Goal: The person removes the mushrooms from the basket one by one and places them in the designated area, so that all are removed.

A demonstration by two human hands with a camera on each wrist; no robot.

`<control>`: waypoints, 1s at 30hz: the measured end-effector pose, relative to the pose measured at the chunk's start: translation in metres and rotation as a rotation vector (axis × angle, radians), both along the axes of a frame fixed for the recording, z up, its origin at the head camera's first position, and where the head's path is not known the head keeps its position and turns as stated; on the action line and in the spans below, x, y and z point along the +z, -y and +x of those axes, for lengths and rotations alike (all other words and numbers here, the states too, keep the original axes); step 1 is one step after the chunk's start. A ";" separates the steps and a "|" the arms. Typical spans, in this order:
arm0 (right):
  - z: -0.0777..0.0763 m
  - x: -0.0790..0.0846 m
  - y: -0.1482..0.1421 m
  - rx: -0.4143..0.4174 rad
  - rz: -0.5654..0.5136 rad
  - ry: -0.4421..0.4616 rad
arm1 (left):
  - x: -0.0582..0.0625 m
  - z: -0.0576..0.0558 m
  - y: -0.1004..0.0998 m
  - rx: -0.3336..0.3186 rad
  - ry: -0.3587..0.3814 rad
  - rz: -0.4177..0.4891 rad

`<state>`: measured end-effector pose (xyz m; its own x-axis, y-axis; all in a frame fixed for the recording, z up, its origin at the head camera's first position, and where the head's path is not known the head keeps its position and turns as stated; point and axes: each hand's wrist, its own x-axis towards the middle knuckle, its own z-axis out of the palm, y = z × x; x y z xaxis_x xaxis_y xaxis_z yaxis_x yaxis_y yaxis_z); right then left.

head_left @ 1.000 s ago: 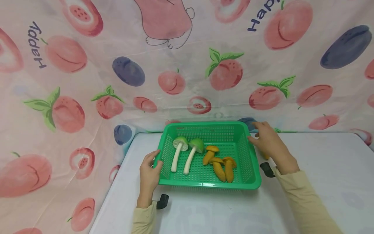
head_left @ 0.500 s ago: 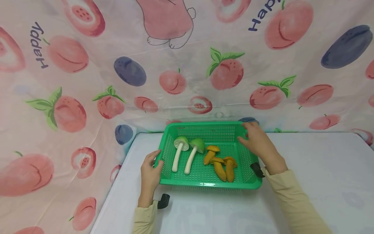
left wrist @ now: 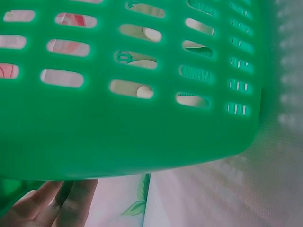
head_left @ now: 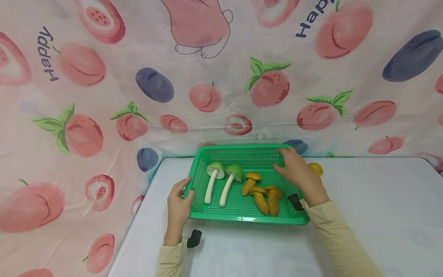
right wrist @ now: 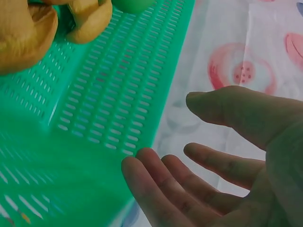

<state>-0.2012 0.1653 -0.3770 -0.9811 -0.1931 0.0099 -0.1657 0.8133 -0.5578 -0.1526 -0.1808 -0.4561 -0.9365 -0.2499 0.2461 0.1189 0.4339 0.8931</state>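
Note:
A green plastic basket (head_left: 228,220) holds two model mushrooms with green caps and white stems, (head_left: 226,188) being on the second stem. Several yellow-brown mushrooms (head_left: 261,202) lie in its right half. My left hand (head_left: 178,207) grips the basket's left rim; in the left wrist view its fingers (left wrist: 78,203) pass partly behind the rim. Over the right back corner of the basket is my right hand (head_left: 299,171), holding nothing. In the right wrist view its fingers and thumb (right wrist: 222,111) are spread apart, near the basket rim.
A yellow object (head_left: 315,168) sits on the white tabletop (head_left: 373,200), right of the basket and partly hidden by my right hand. Behind the basket hangs a fruit-printed cloth (head_left: 228,77), which also covers the left side. Each wrist bears a black device (head_left: 194,238).
My right hand has moved left, from beside the basket's right rim to over its back right corner. The yellow object to the right shows more now. The left hand stays at the rim.

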 end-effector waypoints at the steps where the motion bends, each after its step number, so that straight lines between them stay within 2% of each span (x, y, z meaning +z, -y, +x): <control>1: -0.001 -0.001 0.001 0.002 -0.004 0.004 | 0.000 0.000 0.000 0.001 0.001 -0.001; 11: -0.009 -0.014 0.010 0.030 -0.024 -0.016 | 0.001 0.001 -0.001 0.005 0.015 0.001; 20: -0.017 -0.027 0.019 0.034 -0.046 0.051 | 0.001 -0.001 -0.001 0.011 0.011 -0.011; 30: -0.022 -0.033 0.024 0.048 -0.091 0.082 | 0.002 0.000 -0.001 0.008 0.010 -0.017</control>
<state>-0.2236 0.1408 -0.4104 -0.9691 -0.2416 -0.0498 -0.1541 0.7507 -0.6424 -0.1526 -0.1800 -0.4542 -0.9371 -0.2529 0.2408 0.1064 0.4500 0.8867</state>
